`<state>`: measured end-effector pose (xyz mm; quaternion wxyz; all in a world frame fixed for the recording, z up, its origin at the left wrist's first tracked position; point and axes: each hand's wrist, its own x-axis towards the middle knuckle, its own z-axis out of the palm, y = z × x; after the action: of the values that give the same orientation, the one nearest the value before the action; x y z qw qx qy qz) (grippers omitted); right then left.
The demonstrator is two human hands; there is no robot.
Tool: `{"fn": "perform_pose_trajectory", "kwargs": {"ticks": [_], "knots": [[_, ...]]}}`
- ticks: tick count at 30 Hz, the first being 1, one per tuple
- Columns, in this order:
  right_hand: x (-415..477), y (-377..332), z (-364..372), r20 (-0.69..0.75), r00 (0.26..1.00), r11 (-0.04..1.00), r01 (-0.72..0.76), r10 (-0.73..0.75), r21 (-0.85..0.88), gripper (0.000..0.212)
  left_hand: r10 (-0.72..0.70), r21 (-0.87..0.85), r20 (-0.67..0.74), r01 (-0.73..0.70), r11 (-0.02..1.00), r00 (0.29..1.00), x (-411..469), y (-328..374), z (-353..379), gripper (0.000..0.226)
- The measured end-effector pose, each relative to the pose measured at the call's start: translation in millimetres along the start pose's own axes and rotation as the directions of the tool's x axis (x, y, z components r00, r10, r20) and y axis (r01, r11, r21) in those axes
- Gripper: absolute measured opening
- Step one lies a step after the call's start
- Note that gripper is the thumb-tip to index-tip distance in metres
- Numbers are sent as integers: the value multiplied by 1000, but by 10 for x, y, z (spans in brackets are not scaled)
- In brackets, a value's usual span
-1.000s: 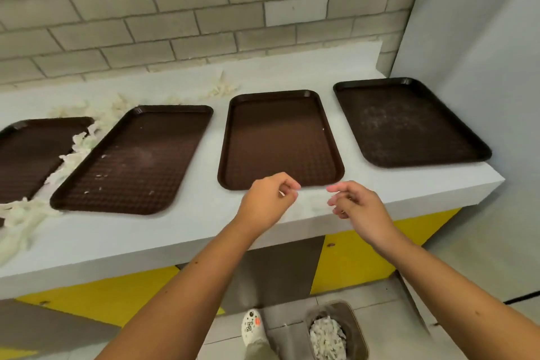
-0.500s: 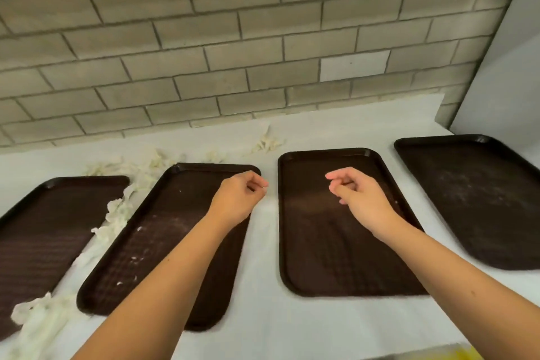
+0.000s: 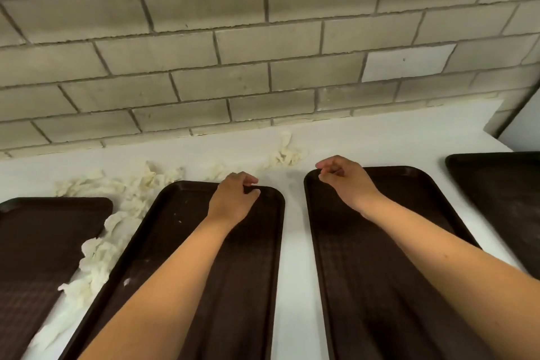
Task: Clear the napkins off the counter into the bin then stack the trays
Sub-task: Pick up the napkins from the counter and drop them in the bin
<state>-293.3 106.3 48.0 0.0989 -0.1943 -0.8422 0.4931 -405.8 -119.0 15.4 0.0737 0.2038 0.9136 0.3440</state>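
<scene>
Fingers (image 3: 250, 182) of my left hand (image 3: 233, 202) curl down over the far rim of the second tray (image 3: 181, 242); I cannot tell whether they grip that rim or only hover at it. My right hand (image 3: 347, 184) hangs over the far left corner of the third tray (image 3: 365, 286), its fingers (image 3: 325, 166) curled in against the thumb with nothing visible between them.

Crumpled white napkins (image 3: 287, 155) lie on the pale tabletop (image 3: 394, 137). One clump sits just beyond the gap between my hands, near the brick wall (image 3: 263, 52). More trail left behind the second tray and down the strip between it and the first tray (image 3: 43, 242). A fourth tray (image 3: 502, 199) lies at the right edge. No bin is in view.

I judge the napkins to be very light, soft and easily squashed. They are best gathered from above in loose handfuls, though small shreds may slip out. The trays look stiff, flat and light, with a raised rim, so I would take them by the rim at opposite edges.
</scene>
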Motion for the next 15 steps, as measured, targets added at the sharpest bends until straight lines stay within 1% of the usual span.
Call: {"fn": "perform_pose_trajectory", "kwargs": {"ticks": [3,5,7,9,10,12,15], "knots": [[222,85,135,23,1000,1000,-9,9,-20,18,-8,73,-49,11,997,999,306,-87,107,49],[321,134,185,19,1000,1000,-21,22,-17,19,38,135,-42,-32,990,998,498,-61,175,55],[402,179,207,12,999,999,-37,38,-8,19,89,194,20,-91,977,996,693,-16,263,63],[454,224,207,15,999,999,-49,49,-9,18,105,265,116,-133,955,988,867,23,355,75],[483,252,204,15,998,998,-55,55,-8,17,108,301,162,-154,941,981,953,38,397,77],[532,296,193,17,998,998,-64,64,0,17,121,364,226,-199,910,966,1105,44,457,71],[583,358,183,18,997,998,-70,70,3,17,134,438,295,-258,861,946,1246,-1,512,52]]}}
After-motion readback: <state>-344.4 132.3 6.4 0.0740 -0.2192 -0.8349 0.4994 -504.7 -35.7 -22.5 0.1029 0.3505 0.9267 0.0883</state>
